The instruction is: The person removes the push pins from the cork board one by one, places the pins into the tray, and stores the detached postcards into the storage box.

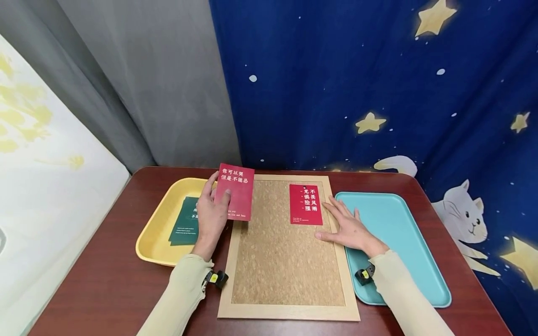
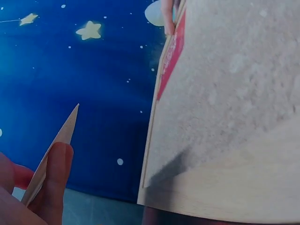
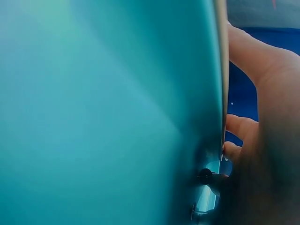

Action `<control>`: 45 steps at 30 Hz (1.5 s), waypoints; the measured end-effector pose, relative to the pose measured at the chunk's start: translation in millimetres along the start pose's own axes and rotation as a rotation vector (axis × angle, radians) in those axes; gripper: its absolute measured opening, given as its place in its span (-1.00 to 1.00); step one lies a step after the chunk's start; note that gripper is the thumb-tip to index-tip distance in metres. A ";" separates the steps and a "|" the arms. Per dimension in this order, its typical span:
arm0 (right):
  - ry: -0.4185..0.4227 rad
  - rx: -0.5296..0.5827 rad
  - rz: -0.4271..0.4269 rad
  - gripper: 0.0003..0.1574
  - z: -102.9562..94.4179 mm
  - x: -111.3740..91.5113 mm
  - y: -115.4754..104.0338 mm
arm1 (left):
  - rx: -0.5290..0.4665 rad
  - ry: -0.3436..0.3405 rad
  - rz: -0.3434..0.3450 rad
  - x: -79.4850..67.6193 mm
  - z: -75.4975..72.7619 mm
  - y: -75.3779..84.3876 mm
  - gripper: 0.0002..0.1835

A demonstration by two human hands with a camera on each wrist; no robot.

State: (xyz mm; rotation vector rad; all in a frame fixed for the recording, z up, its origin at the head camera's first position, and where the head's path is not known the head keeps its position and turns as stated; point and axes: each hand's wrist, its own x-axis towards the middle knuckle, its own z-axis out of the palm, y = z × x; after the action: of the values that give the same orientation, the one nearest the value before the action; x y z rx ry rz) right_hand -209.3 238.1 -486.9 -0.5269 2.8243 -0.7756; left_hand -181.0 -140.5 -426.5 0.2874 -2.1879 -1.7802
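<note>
My left hand [image 1: 211,215] pinches a red card [image 1: 239,191] with white writing, thumb across its front. It is above the upper left corner of a wood-framed corkboard [image 1: 290,261]. The left wrist view shows the held card [image 2: 56,140] nearly edge-on. A second red card [image 1: 306,205] with white writing lies on the board's upper right, with a small dark dot at its top. Beside that card, my right hand [image 1: 346,227] rests on the board's right frame, fingers spread and holding nothing. The right wrist view shows its fingers [image 3: 241,124] partly hidden behind the frame edge.
Left of the board, a yellow basket [image 1: 153,245] holds dark green cards [image 1: 185,228]. A teal tray [image 1: 403,247] stands to the right, partly under my right forearm. Everything is on a dark red table [image 1: 109,261], with curtains [image 1: 302,93] behind it.
</note>
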 end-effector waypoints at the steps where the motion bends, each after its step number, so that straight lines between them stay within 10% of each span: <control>1: 0.000 0.001 -0.002 0.34 0.2 -0.1 0.1 | 0.002 0.003 0.003 -1.0 -0.3 1.0 -0.32; 45: 0.000 -0.002 0.000 0.33 4.5 -2.4 1.5 | 0.053 0.097 -0.039 7.1 -43.0 -3.9 -0.42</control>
State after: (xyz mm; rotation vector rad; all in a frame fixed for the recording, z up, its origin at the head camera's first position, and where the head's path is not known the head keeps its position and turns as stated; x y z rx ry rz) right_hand -206.4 238.1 -491.3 -0.5266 2.8249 -0.7730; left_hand -172.3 -183.1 -421.6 0.4231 -2.1782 -1.6927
